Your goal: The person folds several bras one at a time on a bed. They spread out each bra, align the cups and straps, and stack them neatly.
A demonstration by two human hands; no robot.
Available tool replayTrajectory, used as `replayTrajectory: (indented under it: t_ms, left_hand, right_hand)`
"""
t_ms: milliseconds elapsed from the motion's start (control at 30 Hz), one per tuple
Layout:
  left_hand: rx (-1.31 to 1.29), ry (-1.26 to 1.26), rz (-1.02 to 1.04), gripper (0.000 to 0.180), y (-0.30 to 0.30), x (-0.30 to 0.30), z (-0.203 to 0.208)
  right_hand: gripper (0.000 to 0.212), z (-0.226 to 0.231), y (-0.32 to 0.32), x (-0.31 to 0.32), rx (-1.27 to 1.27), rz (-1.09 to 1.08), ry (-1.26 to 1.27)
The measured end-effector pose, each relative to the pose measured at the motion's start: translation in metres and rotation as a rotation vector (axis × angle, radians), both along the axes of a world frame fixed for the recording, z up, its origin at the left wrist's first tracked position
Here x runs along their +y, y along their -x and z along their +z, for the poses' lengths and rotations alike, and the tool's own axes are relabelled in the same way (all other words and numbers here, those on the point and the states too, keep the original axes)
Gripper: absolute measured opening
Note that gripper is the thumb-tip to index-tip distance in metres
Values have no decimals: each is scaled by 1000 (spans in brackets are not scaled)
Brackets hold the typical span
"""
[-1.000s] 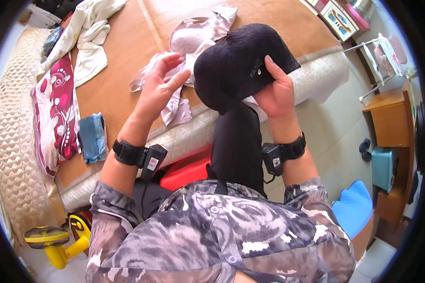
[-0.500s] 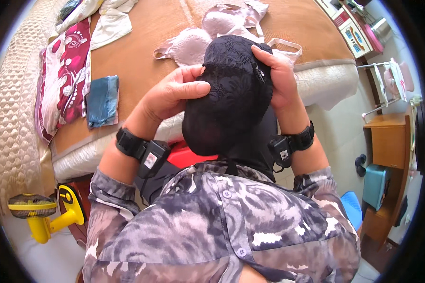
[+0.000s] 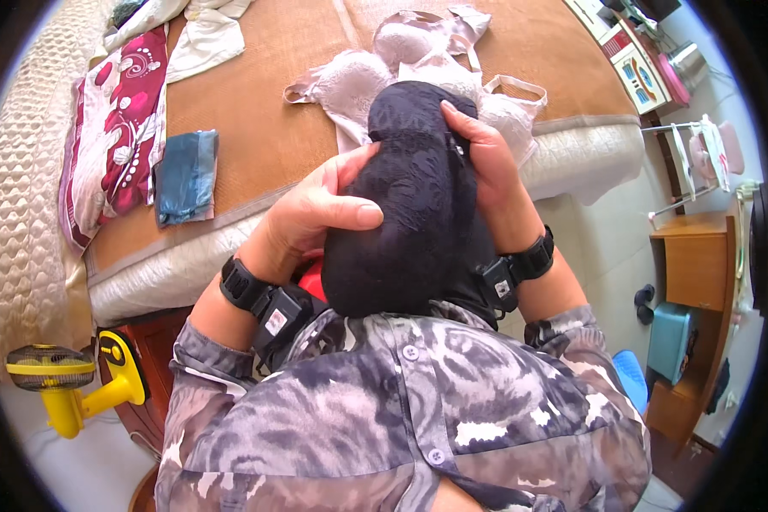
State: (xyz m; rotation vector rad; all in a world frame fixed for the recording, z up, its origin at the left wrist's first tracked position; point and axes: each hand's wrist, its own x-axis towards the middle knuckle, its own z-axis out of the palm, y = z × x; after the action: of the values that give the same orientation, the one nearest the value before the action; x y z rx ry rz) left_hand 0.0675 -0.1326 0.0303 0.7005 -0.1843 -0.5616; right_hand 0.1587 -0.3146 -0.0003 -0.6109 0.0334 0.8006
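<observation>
A black lace bra (image 3: 401,213), its padded cups uppermost, is held up close to my body. My left hand (image 3: 316,209) grips its left side, thumb lying over the fabric and the other fingers partly hidden beyond it. On the far right side, my right hand (image 3: 491,162) is closed on the edge, thumb near a small dark strap fitting. Just beyond the black bra, pale pink bras (image 3: 341,85) lie loosely on the bed mat (image 3: 264,111), with straps trailing to the right. The underside of the black bra is out of sight.
On the left of the bed lie folded blue cloth (image 3: 186,177), a maroon patterned textile (image 3: 124,119) and white clothing (image 3: 205,43). A yellow fan (image 3: 64,401) stands at lower left. To the right are a wooden cabinet (image 3: 695,269) and a white rack (image 3: 700,162).
The black bra has come down nearer my body, and its cups now tilt more upright toward me. Both hands have moved down with it, keeping their hold.
</observation>
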Motion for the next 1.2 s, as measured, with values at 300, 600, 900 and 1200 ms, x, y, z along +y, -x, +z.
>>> replayTrajectory:
  t_ms: [300,600,900,1200]
  left_hand:
    - [93,-647,463,32,-32,60,-88]
    - [402,-859,548,33,-40,78,-171]
    - [105,-227,-220,76,-84,-25,-112]
    - [59,16,477,55,-95,-80,-90]
  right_hand:
    - [39,33,-60,-61,-191,-614,-58]
    - [40,26,-128,-94,-574,-375,-751]
    - [45,-41,-48,9,183,-554,-413]
    - [34,-50,-16,12,166,-407,-312]
